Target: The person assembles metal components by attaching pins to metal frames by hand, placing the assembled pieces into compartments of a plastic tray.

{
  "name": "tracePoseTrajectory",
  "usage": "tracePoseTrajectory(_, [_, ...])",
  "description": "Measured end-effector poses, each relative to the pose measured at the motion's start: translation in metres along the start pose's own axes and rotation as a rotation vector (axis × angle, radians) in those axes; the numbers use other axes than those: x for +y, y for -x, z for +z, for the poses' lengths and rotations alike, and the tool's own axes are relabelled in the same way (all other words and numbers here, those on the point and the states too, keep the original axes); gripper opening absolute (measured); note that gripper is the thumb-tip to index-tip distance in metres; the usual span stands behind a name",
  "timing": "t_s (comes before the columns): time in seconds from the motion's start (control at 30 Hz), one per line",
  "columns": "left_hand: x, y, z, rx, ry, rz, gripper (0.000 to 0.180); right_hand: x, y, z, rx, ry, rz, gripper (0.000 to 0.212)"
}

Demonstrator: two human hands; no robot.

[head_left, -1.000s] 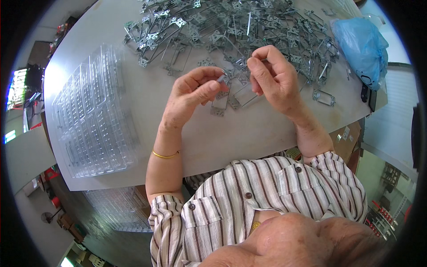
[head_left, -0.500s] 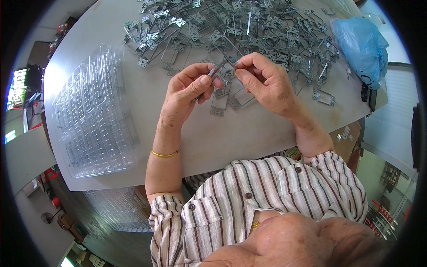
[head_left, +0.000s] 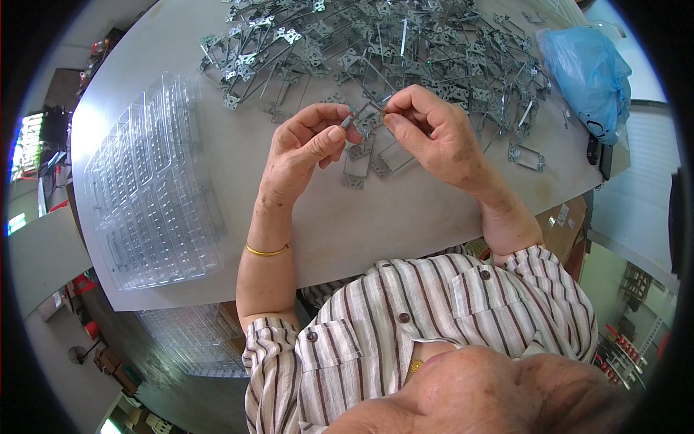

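Note:
My left hand [head_left: 312, 142] pinches a small metal bracket [head_left: 350, 120] between thumb and fingers, above the near edge of a pile of metal brackets [head_left: 434, 61]. My right hand [head_left: 431, 130] is closed with thumb and forefinger on a thin metal end close to the left hand's piece. Whether both hands grip one bracket or two separate ones I cannot make out. Just below the fingertips, a few loose rectangular wire-and-plate brackets [head_left: 356, 168] lie on the white table [head_left: 376, 224].
Clear plastic blister trays [head_left: 155, 195] lie at the table's left. A blue plastic bag [head_left: 587, 79] sits at the right, next to a dark object [head_left: 598, 155]. One single bracket [head_left: 526, 157] lies apart near the right forearm. Below the table's right edge is a cardboard box [head_left: 564, 220].
The metal piece between my fingertips has turned slightly, and the left fingers have shifted a little on it. Both arms stay nearly in place.

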State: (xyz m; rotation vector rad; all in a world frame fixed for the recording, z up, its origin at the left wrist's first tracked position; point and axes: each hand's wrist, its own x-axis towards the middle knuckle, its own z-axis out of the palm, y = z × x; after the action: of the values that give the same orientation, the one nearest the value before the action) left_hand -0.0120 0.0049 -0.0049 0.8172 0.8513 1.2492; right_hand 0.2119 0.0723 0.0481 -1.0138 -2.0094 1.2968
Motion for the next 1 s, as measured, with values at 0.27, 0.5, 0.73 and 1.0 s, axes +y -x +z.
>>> tracePoseTrajectory(0.27, [0.001, 0.0, 0.001, 0.003, 0.009, -0.01, 0.037, 0.001, 0.001, -0.002, -0.038, 0.054, -0.019, 0.009])
tracePoseTrajectory(0.5, [0.003, 0.002, 0.007, 0.011, -0.096, -0.04, 0.043, -0.007, -0.003, -0.006, -0.131, -0.284, 0.213, 0.02])
tracePoseTrajectory(0.73, [0.009, 0.004, 0.01, -0.015, -0.127, -0.112, 0.049, -0.008, -0.008, -0.013, -0.285, -0.561, 0.372, 0.029])
tracePoseTrajectory(1.0, [0.019, 0.008, 0.012, -0.125, -0.144, -0.21, 0.046, -0.007, -0.007, -0.014, -0.332, -0.491, 0.385, 0.025])
